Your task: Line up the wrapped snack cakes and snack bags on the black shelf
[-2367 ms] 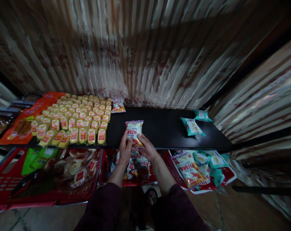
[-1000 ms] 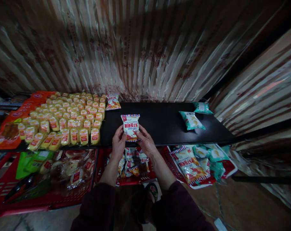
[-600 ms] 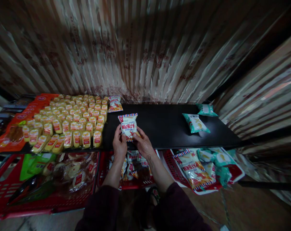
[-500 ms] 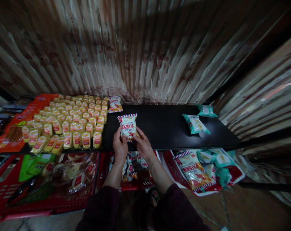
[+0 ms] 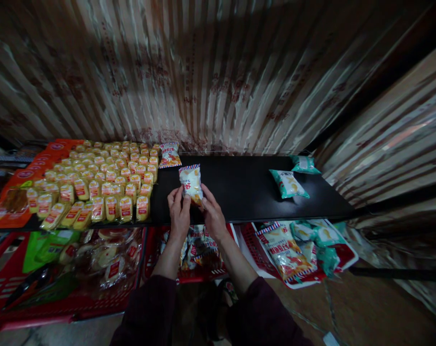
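Between my two hands is a white snack bag [image 5: 191, 183] with a red-and-blue striped edge, its printing upside down to me. My left hand [image 5: 179, 211] grips its left side with the thumb in front. On the right side, my right hand [image 5: 212, 213] holds the lower edge. The bag is above the black shelf [image 5: 236, 187]. A matching snack bag [image 5: 170, 155] lies at the back of the shelf, beside rows of small yellow-wrapped cakes [image 5: 110, 178].
Two green snack bags [image 5: 289, 183] lie at the shelf's right. Below stand a red basket [image 5: 70, 307] with packaged food, a middle basket [image 5: 199, 277] of snack bags, and a right basket [image 5: 297, 285] with white and green bags. Pleated sheeting [image 5: 203, 72] hangs behind.
The snack bag in my hands has turned, so its front is angled more to one side and its print looks narrower. The whole view has shifted slightly.
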Tool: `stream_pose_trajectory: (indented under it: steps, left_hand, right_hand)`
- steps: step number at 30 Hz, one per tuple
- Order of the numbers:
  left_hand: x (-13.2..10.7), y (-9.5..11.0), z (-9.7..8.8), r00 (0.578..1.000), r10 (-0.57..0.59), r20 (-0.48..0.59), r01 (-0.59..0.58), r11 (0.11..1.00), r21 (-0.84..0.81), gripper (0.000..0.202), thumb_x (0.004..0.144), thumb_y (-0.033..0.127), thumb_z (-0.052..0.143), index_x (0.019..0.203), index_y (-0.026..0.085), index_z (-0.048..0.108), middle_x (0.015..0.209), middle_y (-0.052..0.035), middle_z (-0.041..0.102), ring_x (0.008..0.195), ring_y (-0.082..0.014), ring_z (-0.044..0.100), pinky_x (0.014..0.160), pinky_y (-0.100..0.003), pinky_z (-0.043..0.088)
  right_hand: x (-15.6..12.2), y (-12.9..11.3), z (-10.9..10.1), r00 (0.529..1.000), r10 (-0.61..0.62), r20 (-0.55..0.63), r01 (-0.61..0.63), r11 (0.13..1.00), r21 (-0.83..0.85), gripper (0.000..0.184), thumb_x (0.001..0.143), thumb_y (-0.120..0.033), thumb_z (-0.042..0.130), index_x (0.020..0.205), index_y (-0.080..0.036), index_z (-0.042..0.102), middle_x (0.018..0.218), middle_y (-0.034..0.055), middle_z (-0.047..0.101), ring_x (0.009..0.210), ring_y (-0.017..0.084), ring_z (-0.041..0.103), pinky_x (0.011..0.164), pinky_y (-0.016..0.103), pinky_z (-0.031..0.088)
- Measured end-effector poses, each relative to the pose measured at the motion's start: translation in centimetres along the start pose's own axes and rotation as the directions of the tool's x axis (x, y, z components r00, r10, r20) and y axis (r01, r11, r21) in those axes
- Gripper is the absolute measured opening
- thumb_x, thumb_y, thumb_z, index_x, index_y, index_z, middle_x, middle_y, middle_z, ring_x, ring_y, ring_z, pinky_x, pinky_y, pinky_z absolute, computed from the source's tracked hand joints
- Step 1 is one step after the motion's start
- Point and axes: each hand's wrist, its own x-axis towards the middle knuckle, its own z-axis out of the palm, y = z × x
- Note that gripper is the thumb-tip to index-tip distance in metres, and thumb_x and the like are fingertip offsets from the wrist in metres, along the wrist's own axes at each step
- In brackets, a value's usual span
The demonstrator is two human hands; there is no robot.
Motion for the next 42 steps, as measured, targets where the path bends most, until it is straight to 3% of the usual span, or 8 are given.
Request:
stream_pose_trajectory:
  steps: [2, 6, 9, 13, 22, 30, 38, 42]
  left_hand:
    - [-0.2, 0.6, -0.1, 0.999, -0.023, 0.031, 0.027, 0.99, -0.137, 0.039, 0.085, 0.04, 0.051, 0.116, 0.02, 0.062, 0.121, -0.0088, 0.052, 0.117, -0.0197, 0.048, 0.102, -0.029, 0.036]
    - [-0.3, 0.9, 0.0, 0.981, -0.119, 0.155, 0.169, 0.914, -0.369, 0.046, 0.081, 0.04, 0.057, 0.122, 0.02, 0.056, 0.125, -0.0075, 0.057, 0.117, -0.0203, 0.051, 0.101, -0.03, 0.037]
    - [-0.2, 0.7, 0.2, 0.963, -0.179, 0.201, 0.254, 0.853, -0.455, 0.052, 0.076, 0.036, 0.065, 0.124, 0.02, 0.052, 0.125, -0.0069, 0.058, 0.116, -0.0203, 0.053, 0.098, -0.029, 0.039]
    - [0.0, 0.5, 0.3, 0.944, -0.233, 0.235, 0.323, 0.804, -0.5, 0.056, 0.07, 0.03, 0.071, 0.122, 0.022, 0.052, 0.116, -0.0053, 0.063, 0.106, -0.0178, 0.058, 0.092, -0.027, 0.042]
    - [0.7, 0.3, -0.5, 0.878, -0.426, 0.22, 0.47, 0.675, -0.569, 0.04, 0.065, 0.029, 0.072, 0.102, 0.017, 0.062, 0.097, -0.0028, 0.068, 0.085, -0.0142, 0.062, 0.081, -0.026, 0.044]
    - [1.1, 0.0, -0.8, 0.851, -0.464, 0.244, 0.507, 0.608, -0.611, 0.032, 0.065, 0.026, 0.067, 0.095, 0.016, 0.064, 0.092, -0.0024, 0.071, 0.086, -0.0166, 0.064, 0.081, -0.028, 0.046]
    - [1.6, -0.6, -1.0, 0.842, -0.48, 0.248, 0.508, 0.546, -0.666, 0.033, 0.066, 0.024, 0.065, 0.098, 0.013, 0.065, 0.091, -0.0049, 0.072, 0.091, -0.0208, 0.066, 0.086, -0.032, 0.048]
    - [1.7, -0.7, -1.1, 0.853, -0.46, 0.247, 0.498, 0.575, -0.649, 0.033, 0.067, 0.026, 0.065, 0.098, 0.014, 0.065, 0.092, -0.0042, 0.071, 0.092, -0.0202, 0.065, 0.087, -0.032, 0.047]
  right_hand:
    - [-0.5, -0.1, 0.2, 0.988, -0.147, 0.044, 0.153, 0.966, -0.208, 0.05, 0.086, -0.043, 0.051, 0.133, -0.027, 0.046, 0.143, 0.0002, 0.043, 0.134, 0.02, 0.036, 0.113, 0.04, 0.025]
    - [-1.2, 0.2, 0.3, 0.937, -0.318, 0.144, 0.342, 0.754, -0.56, 0.05, 0.091, -0.045, 0.04, 0.138, -0.027, 0.039, 0.149, 0.0021, 0.033, 0.138, 0.02, 0.026, 0.114, 0.041, 0.022]
    - [-1.4, 0.6, 0.6, 0.901, -0.377, 0.216, 0.416, 0.603, -0.681, 0.049, 0.093, -0.042, 0.037, 0.14, -0.027, 0.036, 0.148, 0.0052, 0.035, 0.136, 0.021, 0.03, 0.112, 0.044, 0.025]
    - [-1.5, 0.9, 1.1, 0.862, -0.424, 0.277, 0.477, 0.497, -0.725, 0.051, 0.093, -0.039, 0.036, 0.142, -0.022, 0.032, 0.142, 0.0096, 0.042, 0.131, 0.023, 0.036, 0.108, 0.045, 0.03]
    - [-1.8, 0.9, 1.2, 0.876, -0.397, 0.275, 0.45, 0.462, -0.765, 0.046, 0.093, -0.037, 0.033, 0.135, -0.022, 0.043, 0.13, 0.0095, 0.054, 0.121, 0.024, 0.045, 0.099, 0.044, 0.036]
    - [-1.6, 0.7, 1.0, 0.855, -0.44, 0.275, 0.475, 0.449, -0.757, 0.039, 0.093, -0.03, 0.035, 0.129, -0.024, 0.051, 0.127, 0.0068, 0.058, 0.123, 0.024, 0.044, 0.102, 0.046, 0.034]
    - [-1.4, 1.1, 0.6, 0.824, -0.476, 0.308, 0.516, 0.407, -0.753, 0.043, 0.093, -0.028, 0.037, 0.134, -0.023, 0.044, 0.131, 0.0094, 0.054, 0.124, 0.023, 0.044, 0.105, 0.047, 0.035]
    - [-1.4, 1.3, 0.8, 0.829, -0.447, 0.337, 0.512, 0.361, -0.78, 0.046, 0.092, -0.03, 0.039, 0.137, -0.023, 0.041, 0.136, 0.01, 0.049, 0.127, 0.024, 0.042, 0.104, 0.048, 0.035]
